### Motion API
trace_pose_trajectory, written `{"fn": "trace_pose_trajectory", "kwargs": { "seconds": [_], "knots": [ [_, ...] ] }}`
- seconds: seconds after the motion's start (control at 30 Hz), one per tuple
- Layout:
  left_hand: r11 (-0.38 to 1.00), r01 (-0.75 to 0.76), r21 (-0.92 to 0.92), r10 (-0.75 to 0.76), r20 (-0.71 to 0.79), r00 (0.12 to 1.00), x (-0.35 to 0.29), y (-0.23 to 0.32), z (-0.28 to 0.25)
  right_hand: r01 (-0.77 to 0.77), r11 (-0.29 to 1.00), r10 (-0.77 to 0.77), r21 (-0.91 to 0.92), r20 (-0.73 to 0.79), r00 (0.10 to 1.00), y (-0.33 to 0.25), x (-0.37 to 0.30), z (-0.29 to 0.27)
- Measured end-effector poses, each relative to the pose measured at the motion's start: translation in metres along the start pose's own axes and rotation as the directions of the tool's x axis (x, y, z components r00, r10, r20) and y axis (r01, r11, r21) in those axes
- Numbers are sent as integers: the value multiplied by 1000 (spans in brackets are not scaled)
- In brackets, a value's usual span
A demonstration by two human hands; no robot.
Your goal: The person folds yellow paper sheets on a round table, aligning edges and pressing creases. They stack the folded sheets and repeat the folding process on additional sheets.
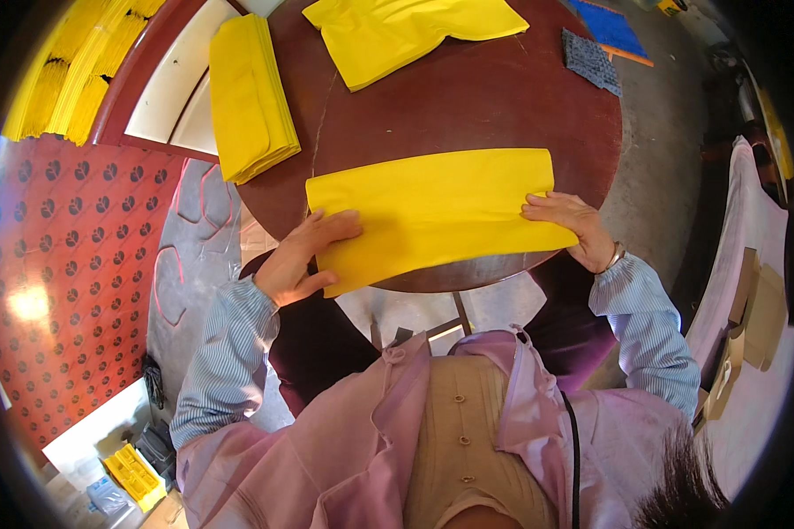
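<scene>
Fingers: left hand spread, right hand curled, its pinch unclear, on a sheet I judge light, soft, best held by its ends.

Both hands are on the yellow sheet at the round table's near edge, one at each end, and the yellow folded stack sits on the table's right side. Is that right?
Not quite: the head view shows the yellow folded stack on the left side of the round table. The rest holds.
</scene>
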State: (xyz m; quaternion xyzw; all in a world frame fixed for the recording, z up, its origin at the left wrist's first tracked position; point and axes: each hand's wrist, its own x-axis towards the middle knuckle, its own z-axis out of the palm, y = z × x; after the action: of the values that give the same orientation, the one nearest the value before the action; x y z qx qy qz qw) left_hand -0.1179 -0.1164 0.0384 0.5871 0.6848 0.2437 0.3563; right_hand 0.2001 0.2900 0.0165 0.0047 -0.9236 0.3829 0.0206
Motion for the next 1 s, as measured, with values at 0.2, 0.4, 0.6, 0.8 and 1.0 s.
{"fn": "trace_pose_trajectory", "kwargs": {
  "seconds": [0.2, 0.4, 0.6, 0.8, 1.0],
  "knots": [
    [980, 33, -195, -107, -385, 917, -16, 6, 29, -271, 929, 310, 253, -131, 942, 5, 5, 3],
    [865, 127, -485, -471, -699, 539, 15, 12, 71, -339, 896, 424, 287, -324, 846, -5, 19, 18],
    [851, 222, -476, -521, -713, 469, 19, 13, 71, -349, 905, 425, 244, -569, 704, -25, 30, 40],
    [887, 269, -375, -460, -770, 443, 22, 14, 67, -394, 917, 314, 65, -727, 611, -31, 35, 58],
    [895, 322, -310, -424, -814, 396, 26, 14, 70, -341, 925, 134, -165, -700, 701, -24, 36, 62]
  ]
}}
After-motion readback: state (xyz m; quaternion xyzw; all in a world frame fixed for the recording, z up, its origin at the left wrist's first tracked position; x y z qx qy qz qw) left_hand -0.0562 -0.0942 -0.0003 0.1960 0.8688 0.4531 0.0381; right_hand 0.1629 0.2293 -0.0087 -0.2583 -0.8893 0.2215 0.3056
